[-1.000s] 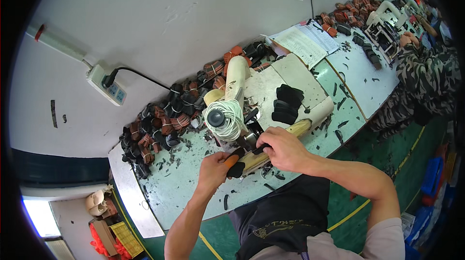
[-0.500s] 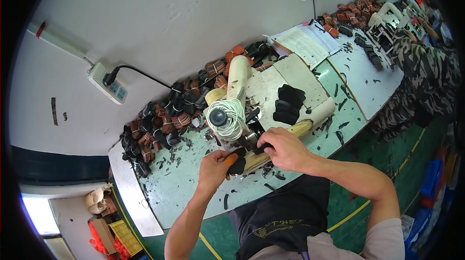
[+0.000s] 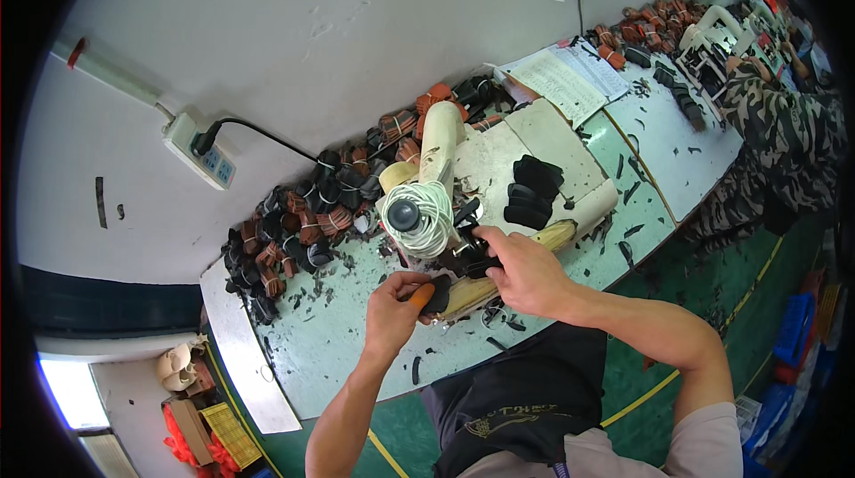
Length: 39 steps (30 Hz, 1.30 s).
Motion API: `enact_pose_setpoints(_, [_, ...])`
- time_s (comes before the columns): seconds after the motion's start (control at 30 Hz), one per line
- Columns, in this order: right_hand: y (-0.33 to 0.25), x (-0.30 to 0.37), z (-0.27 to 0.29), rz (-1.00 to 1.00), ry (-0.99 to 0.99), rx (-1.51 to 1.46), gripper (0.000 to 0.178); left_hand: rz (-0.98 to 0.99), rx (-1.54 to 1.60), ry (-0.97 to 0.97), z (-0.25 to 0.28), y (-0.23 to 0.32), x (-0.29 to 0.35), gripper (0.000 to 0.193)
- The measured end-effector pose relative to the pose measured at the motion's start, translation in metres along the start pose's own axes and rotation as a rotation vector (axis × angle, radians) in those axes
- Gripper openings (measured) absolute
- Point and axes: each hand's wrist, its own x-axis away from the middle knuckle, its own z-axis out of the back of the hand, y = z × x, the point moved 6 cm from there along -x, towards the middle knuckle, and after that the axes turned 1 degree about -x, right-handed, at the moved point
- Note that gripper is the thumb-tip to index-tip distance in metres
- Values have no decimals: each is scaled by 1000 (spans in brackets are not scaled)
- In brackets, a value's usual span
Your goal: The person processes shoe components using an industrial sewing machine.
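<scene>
My left hand (image 3: 389,313) pinches a flat black piece (image 3: 435,297) of leather-like material, with an orange cover (image 3: 421,297) on one finger. That piece lies at the front of a cream bench machine (image 3: 440,144), over its worn, yellowish front edge (image 3: 463,296). On the other side of the machine's dark metal head (image 3: 465,255) is my right hand (image 3: 532,275). Its index finger stretches to the head and the thumb stays apart below, dark material showing between them. A coil of white cord (image 3: 429,221) hangs round the machine's knob. Several black pieces (image 3: 532,193) lie stacked on its bed.
Bundles of black and brown pieces (image 3: 334,221) line the wall behind. Dark scraps litter the green tabletop (image 3: 356,349). Papers (image 3: 557,81) lie at the back right, near a person in camouflage clothing (image 3: 784,144). A power strip (image 3: 198,153) hangs on the wall.
My right index finger has lifted away from the thumb and stretched up to the machine head. My left hand stays almost in place with the black piece.
</scene>
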Motion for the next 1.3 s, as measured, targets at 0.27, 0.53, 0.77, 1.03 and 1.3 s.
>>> enact_pose_setpoints(0.27, [-3, 0, -9, 194, 5, -34, 22, -93, -210, 125, -22, 19, 1, 20])
enact_pose_setpoints(0.53, [-13, 7, 12, 138, 84, 48, 29, 33, 222, -144, -3, 6, 18, 27])
enact_pose_setpoints(0.77, [-6, 9, 3, 310, 76, 166, 30, 129, 65, -93, 0, -4, 9, 22])
enact_pose_setpoints(1.03, [2, 3, -6, 154, -110, 10, 28, 104, -34, 40, 1, -5, 8, 27])
enact_pose_setpoints(1.3, [-12, 1, -7, 170, -22, 151, 27, 79, 61, -89, -16, 5, 4, 26])
